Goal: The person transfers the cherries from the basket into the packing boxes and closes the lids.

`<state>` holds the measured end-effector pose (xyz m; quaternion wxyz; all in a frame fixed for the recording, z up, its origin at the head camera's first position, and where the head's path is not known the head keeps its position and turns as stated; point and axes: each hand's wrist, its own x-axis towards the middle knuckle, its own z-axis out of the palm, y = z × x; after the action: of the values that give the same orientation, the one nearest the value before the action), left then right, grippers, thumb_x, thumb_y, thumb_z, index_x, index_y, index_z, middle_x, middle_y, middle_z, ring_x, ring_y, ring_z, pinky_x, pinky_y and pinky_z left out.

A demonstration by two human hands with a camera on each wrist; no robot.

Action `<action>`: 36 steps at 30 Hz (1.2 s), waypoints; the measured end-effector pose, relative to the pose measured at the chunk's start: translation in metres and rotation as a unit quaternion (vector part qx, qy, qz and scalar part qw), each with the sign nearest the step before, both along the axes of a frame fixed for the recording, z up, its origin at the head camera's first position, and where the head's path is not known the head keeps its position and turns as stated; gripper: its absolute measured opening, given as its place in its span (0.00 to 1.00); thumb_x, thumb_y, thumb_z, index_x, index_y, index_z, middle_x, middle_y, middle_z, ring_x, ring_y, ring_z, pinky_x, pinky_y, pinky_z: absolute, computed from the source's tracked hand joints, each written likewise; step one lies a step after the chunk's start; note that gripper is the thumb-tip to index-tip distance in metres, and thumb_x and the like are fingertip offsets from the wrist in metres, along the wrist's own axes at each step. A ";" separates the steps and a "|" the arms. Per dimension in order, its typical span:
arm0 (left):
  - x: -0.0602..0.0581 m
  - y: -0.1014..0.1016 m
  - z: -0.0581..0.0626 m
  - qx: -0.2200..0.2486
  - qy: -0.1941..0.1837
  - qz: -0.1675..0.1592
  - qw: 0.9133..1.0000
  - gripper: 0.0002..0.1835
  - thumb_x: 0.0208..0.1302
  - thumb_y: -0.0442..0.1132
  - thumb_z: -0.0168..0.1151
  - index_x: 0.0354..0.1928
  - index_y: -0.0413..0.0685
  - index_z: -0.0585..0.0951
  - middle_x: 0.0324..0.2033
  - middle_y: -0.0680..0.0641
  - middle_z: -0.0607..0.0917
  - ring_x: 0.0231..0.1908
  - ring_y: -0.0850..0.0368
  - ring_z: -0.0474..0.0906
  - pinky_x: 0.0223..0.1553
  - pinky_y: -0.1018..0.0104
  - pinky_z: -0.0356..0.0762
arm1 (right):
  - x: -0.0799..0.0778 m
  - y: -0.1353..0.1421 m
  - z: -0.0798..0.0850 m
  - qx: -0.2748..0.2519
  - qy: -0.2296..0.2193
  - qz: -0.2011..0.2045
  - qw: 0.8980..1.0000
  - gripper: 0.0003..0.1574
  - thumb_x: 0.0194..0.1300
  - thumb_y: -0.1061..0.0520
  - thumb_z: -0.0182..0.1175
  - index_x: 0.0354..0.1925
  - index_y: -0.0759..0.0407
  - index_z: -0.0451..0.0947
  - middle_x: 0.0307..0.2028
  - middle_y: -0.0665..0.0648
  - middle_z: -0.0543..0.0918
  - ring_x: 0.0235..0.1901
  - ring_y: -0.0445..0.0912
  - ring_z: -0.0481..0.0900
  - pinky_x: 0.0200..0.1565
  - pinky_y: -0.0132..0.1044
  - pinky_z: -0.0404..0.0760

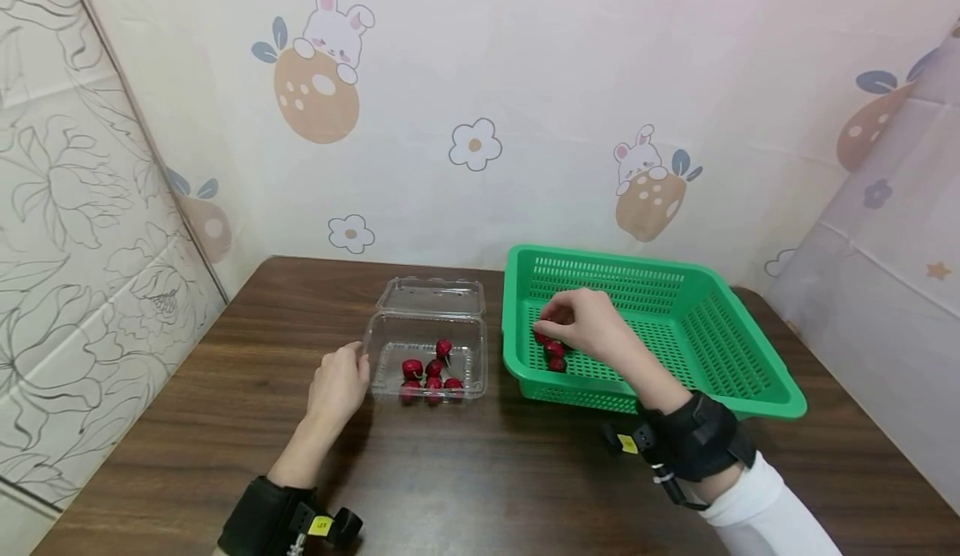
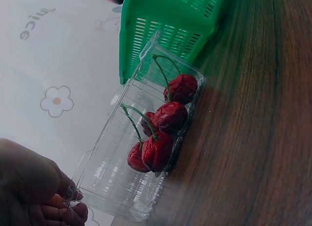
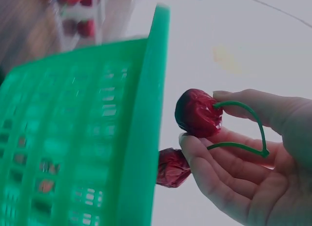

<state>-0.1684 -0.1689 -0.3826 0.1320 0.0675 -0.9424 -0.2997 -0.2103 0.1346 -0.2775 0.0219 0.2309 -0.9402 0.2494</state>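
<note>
A person's two bare hands work at a dark wooden table (image 1: 187, 431). On the right stands a green slatted basket (image 1: 722, 343); left of it, a clear plastic box (image 1: 393, 348) with its lid (image 1: 431, 298) open on the far side. Several dark red cherries (image 1: 412, 368) lie in the box, mostly toward its near side.

The right hand (image 1: 592, 327) is over the left part of the basket, its thumb and fingertips narrowed on a cherry (image 3: 197, 113). A green stem (image 3: 263, 138) loops from this fruit and appears to join it to a second cherry (image 3: 173, 168), just below the fingers. In the head view, more cherries (image 1: 554, 349) show in the basket, just beneath the hand. The left hand (image 1: 337, 381) pinches the left edge of the box between thumb and fingers, probably to steady it.

The step in hand seems to be handling the joined pair at the basket; whether it is being lifted or lowered cannot be told. Carrying it across would call for a secure pinch and enough height to bring the dangling fruit over the basket's rim.
</note>
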 end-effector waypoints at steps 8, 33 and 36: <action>-0.001 0.000 -0.001 0.006 0.000 -0.002 1.000 0.17 0.59 0.32 0.49 0.48 0.28 0.74 0.36 0.32 0.80 0.24 0.44 0.76 0.19 0.52 0.71 | 0.006 -0.038 0.001 -0.050 0.012 0.017 0.999 0.08 0.54 0.54 0.62 0.31 0.58 0.80 0.24 0.48 0.80 0.25 0.40 0.75 0.31 0.33 0.74; 0.000 0.000 -0.001 0.002 0.008 -0.005 1.000 0.17 0.59 0.32 0.50 0.47 0.28 0.74 0.36 0.32 0.80 0.24 0.43 0.76 0.18 0.51 0.70 | 0.008 -0.126 -0.035 -0.082 0.009 0.088 0.993 0.07 0.56 0.56 0.61 0.33 0.59 0.79 0.23 0.49 0.79 0.23 0.38 0.73 0.26 0.26 0.72; 0.000 0.000 -0.001 0.000 0.008 -0.003 1.000 0.16 0.59 0.32 0.50 0.47 0.28 0.74 0.36 0.32 0.80 0.25 0.42 0.77 0.19 0.51 0.71 | 0.007 -0.133 -0.042 -0.074 0.012 0.093 0.993 0.08 0.56 0.56 0.60 0.34 0.59 0.79 0.24 0.49 0.79 0.23 0.37 0.73 0.27 0.26 0.71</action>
<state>-0.1680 -0.1692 -0.3837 0.1387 0.0621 -0.9415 -0.3009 -0.2029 0.0016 -0.3196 0.0272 0.3184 -0.8931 0.3165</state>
